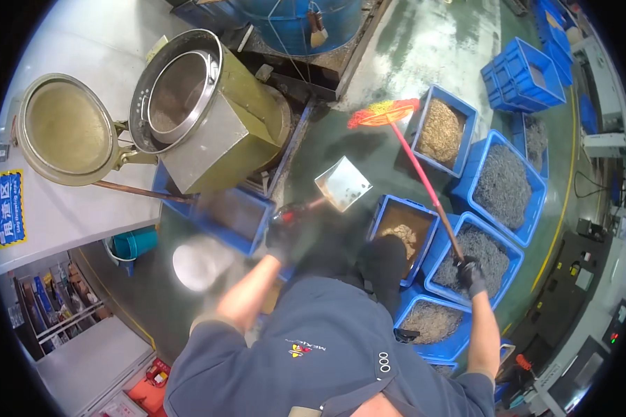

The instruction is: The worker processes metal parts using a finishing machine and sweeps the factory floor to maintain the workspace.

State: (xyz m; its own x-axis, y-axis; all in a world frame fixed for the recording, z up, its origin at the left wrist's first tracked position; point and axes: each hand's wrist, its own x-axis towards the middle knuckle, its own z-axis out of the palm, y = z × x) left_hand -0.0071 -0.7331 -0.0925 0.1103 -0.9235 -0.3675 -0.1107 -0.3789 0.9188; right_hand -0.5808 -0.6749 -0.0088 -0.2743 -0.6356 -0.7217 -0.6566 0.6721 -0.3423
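Observation:
My left hand (282,228), in a dark glove, is closed round the short reddish handle of a small flat shovel (343,183). Its square pale blade has dark specks on it and hangs over the green floor. My right hand (471,275), also gloved in black, grips the brown end of a long red pole. At the pole's far end is the red and yellow head of a mop (384,113), held out ahead near a blue crate of tan chips (440,131). Just below my right hand is a blue crate of grey metal shavings (471,257).
A drum-shaped machine (215,104) stands at left with its round lid (66,130) swung out. More crates of grey shavings (502,184) line the right side. A blue crate (405,236) with a tan heap is by my legs. A white bucket (196,265) stands left; a blue barrel (306,24) is ahead.

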